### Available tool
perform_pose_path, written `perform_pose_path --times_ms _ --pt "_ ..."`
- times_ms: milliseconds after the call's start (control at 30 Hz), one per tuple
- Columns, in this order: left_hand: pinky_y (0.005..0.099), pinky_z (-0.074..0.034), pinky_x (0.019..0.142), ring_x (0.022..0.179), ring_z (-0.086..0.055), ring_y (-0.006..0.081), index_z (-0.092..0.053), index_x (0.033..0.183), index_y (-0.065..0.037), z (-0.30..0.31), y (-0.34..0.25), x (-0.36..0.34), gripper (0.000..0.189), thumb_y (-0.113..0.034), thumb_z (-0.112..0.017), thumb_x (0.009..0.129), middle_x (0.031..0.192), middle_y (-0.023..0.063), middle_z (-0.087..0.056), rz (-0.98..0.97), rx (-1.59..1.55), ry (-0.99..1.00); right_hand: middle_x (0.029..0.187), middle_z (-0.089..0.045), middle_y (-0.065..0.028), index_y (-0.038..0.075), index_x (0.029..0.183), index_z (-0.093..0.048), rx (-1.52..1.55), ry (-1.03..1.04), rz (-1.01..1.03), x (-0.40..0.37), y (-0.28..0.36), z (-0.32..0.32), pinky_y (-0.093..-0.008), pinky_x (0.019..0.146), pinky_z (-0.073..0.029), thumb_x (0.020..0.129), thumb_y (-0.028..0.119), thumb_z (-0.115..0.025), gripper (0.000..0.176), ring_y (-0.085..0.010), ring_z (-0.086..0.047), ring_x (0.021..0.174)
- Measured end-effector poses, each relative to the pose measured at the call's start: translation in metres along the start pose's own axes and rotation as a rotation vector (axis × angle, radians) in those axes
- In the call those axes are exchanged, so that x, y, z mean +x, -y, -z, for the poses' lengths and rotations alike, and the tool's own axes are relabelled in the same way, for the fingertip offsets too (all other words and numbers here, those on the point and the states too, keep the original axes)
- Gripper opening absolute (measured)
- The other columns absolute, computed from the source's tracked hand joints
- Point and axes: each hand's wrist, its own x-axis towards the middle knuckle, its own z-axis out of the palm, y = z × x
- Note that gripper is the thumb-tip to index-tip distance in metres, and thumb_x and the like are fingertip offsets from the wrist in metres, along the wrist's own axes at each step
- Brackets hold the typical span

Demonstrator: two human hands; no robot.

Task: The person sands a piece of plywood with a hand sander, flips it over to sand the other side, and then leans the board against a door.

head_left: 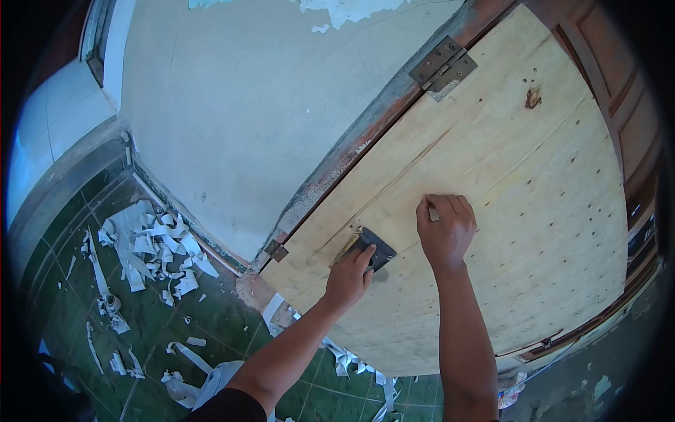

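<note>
My left hand (348, 280) holds a dark, flat sanding block (380, 252) against the pale wooden door panel (513, 176), low down near the hinged edge. Its fingers lie over the block's near side. To the right, my right hand (447, 228) rests against the same panel, its fingers curled and the thumb and index fingertips together; whether something small is between them cannot be made out. Small brown marks dot the panel, and a brown knot (534, 97) shows near its top.
A metal hinge (443, 68) joins the panel to the frame, with a smaller hinge (276, 250) lower down. White peeled strips (160, 247) lie on the green tiled floor (232, 309). A pale wall (232, 126) stands at the left, brown panelled wood (619, 49) at the right.
</note>
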Motion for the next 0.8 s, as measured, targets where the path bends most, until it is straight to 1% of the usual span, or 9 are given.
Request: perform_pose_path --times_ms 33,133,233,333,433,533,633,733,800 --pt "0.0481 -0.053 0.073 0.086 -0.064 0.0383 -0.055 0.137 0.000 0.000 0.000 0.001 0.057 -0.007 -0.073 0.083 0.097 0.0175 -0.061 0.000 0.005 0.001 0.072 -0.067 -0.0059 0.006 0.076 -0.069 -0.019 -0.012 0.024 0.000 -0.001 -0.003 -0.0370 0.060 -0.051 0.076 -0.001 -0.078 0.011 -0.0257 -0.064 0.067" --pt "0.0485 -0.053 0.071 0.085 -0.064 0.0386 -0.056 0.136 0.000 0.001 0.001 0.002 0.057 -0.007 -0.074 0.082 0.097 0.0175 -0.061 0.012 -0.006 0.018 0.070 -0.066 -0.0049 0.007 0.075 -0.069 0.009 -0.082 -0.069 -0.001 -0.004 -0.011 -0.0357 0.057 -0.050 0.075 -0.001 -0.079 0.013 -0.0245 -0.063 0.064" --pt "0.0484 -0.053 0.071 0.085 -0.064 0.0385 -0.056 0.136 0.000 0.002 0.001 0.003 0.057 -0.008 -0.074 0.082 0.098 0.0176 -0.061 0.018 -0.003 0.031 0.070 -0.066 -0.0037 0.008 0.075 -0.069 0.030 -0.101 -0.180 0.000 -0.003 -0.014 -0.0344 0.055 -0.050 0.074 -0.001 -0.080 0.014 -0.0228 -0.062 0.062" --pt "0.0481 -0.054 0.071 0.085 -0.065 0.0380 -0.057 0.136 0.000 0.001 0.003 0.002 0.057 -0.009 -0.074 0.082 0.098 0.0173 -0.061 0.002 -0.014 0.021 0.070 -0.067 -0.0033 0.009 0.075 -0.069 0.010 -0.046 0.001 0.004 -0.004 -0.006 -0.0337 0.055 -0.051 0.075 0.000 -0.080 0.014 -0.0217 -0.064 0.063" --pt "0.0479 -0.053 0.070 0.085 -0.065 0.0377 -0.057 0.136 0.000 0.002 0.002 0.003 0.057 -0.009 -0.074 0.082 0.098 0.0170 -0.061 0.013 -0.005 0.030 0.070 -0.067 -0.0031 0.009 0.075 -0.069 0.026 -0.030 -0.031 0.004 -0.005 -0.006 -0.0336 0.055 -0.051 0.075 0.000 -0.081 0.015 -0.0219 -0.064 0.063" --pt "0.0478 -0.053 0.070 0.084 -0.064 0.0374 -0.057 0.136 -0.001 0.001 0.003 0.002 0.058 -0.009 -0.074 0.081 0.097 0.0163 -0.060 0.013 -0.011 0.031 0.070 -0.067 -0.0029 0.009 0.074 -0.068 0.019 -0.059 -0.160 0.002 0.000 -0.010 -0.0337 0.055 -0.051 0.074 0.000 -0.081 0.016 -0.0222 -0.064 0.063" --pt "0.0473 -0.053 0.069 0.084 -0.064 0.0366 -0.056 0.136 -0.001 0.000 0.005 0.001 0.058 -0.009 -0.075 0.081 0.096 0.0159 -0.060 -0.021 -0.016 0.014 0.069 -0.067 -0.0031 0.008 0.073 -0.067 -0.008 -0.026 -0.007 0.005 0.000 -0.006 -0.0340 0.055 -0.051 0.074 0.000 -0.081 0.016 -0.0227 -0.064 0.063" --pt "0.0468 -0.054 0.069 0.084 -0.064 0.0359 -0.056 0.137 -0.002 0.002 0.004 0.003 0.059 -0.009 -0.075 0.082 0.096 0.0154 -0.059 -0.021 0.004 0.032 0.070 -0.066 -0.0036 0.008 0.073 -0.067 0.012 -0.014 -0.018 0.005 -0.003 -0.005 -0.0348 0.056 -0.051 0.074 0.000 -0.081 0.016 -0.0235 -0.063 0.064" --pt "0.0465 -0.054 0.069 0.084 -0.064 0.0357 -0.056 0.137 -0.002 0.003 0.006 0.002 0.059 -0.009 -0.075 0.082 0.096 0.0152 -0.059 -0.024 0.017 0.050 0.069 -0.065 -0.0036 0.007 0.073 -0.067 0.038 -0.066 -0.155 0.003 0.000 -0.008 -0.0356 0.056 -0.050 0.074 0.000 -0.081 0.016 -0.0241 -0.062 0.064"
